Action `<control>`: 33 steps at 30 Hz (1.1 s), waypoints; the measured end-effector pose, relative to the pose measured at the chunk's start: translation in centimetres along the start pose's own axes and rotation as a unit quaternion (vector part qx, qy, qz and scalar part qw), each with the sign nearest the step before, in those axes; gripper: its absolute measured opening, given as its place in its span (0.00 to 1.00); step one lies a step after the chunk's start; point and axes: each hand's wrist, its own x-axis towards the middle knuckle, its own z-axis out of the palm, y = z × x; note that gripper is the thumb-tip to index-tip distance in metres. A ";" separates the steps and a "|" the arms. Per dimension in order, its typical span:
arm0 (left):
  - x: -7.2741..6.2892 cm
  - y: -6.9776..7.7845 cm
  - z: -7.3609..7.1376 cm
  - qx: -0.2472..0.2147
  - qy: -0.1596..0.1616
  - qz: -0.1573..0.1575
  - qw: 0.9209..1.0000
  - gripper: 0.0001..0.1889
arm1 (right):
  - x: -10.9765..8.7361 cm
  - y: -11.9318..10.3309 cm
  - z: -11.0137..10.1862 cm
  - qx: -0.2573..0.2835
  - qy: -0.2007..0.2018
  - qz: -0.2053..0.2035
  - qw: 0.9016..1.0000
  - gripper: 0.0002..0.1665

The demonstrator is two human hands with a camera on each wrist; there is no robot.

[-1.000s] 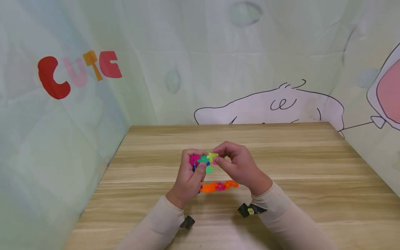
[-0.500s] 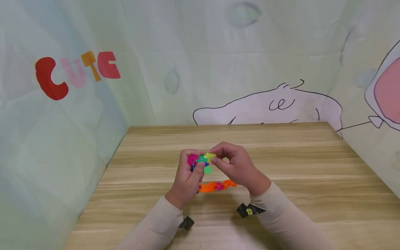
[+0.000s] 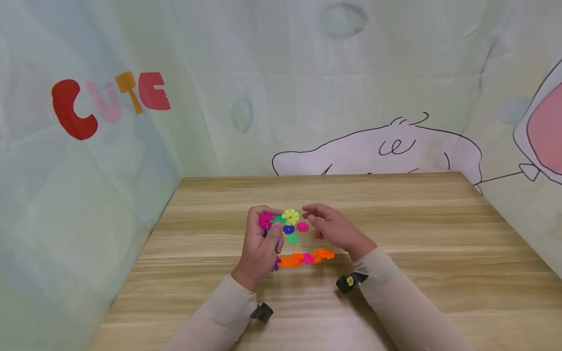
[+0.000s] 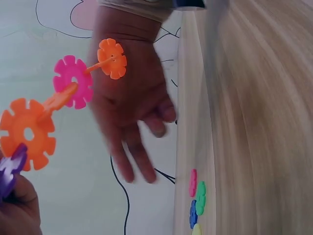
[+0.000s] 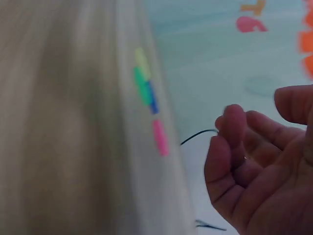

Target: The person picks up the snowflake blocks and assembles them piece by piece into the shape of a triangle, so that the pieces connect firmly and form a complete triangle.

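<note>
Gripping a chain of purple, orange and pink flower-shaped plastic discs (image 3: 296, 260), the left hand (image 3: 258, 249) is above the wood-grained table (image 3: 210, 239). It holds also a magenta notched disc (image 3: 265, 221). The right hand (image 3: 337, 231) is free, fingers loosely bent, near a yellow notched disc (image 3: 291, 217). Blue (image 3: 288, 229), pink (image 3: 303, 226) and green discs (image 3: 292, 239) lie on the table between the hands.

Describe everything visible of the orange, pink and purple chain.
The chain joins thin, notched, flower-like discs, apparently plastic, with centre holes where faces show. They slot together at angles, some edge-on. It is raised above the table; the purple end lies at the left hand, the exact grip hidden. The orange far end is apart from the right hand.
</note>
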 end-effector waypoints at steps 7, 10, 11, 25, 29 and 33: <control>0.0 0.1 0.1 -0.004 -0.008 -0.010 1.000 0.10 | 0.3 1.5 0.4 -0.098 -0.067 0.039 0.992 0.29; -0.1 0.0 0.1 -0.007 -0.007 -0.012 1.000 0.10 | 0.2 1.4 0.2 -0.135 -0.063 0.031 0.988 0.27; -0.1 0.0 0.1 -0.007 -0.006 -0.013 1.000 0.10 | 0.2 1.4 0.1 -0.146 -0.059 0.029 0.987 0.25; -0.3 -0.3 0.2 -0.019 -0.008 -0.005 1.000 0.10 | 0.2 1.7 0.1 -0.220 -0.041 0.045 0.974 0.24; -0.3 -0.2 0.2 -0.017 -0.006 -0.016 1.000 0.10 | 0.2 1.7 0.1 -0.245 -0.039 0.045 0.968 0.19; -0.3 -0.2 0.2 -0.014 -0.003 -0.022 1.000 0.10 | 0.1 1.6 0.1 -0.256 -0.032 0.056 0.965 0.14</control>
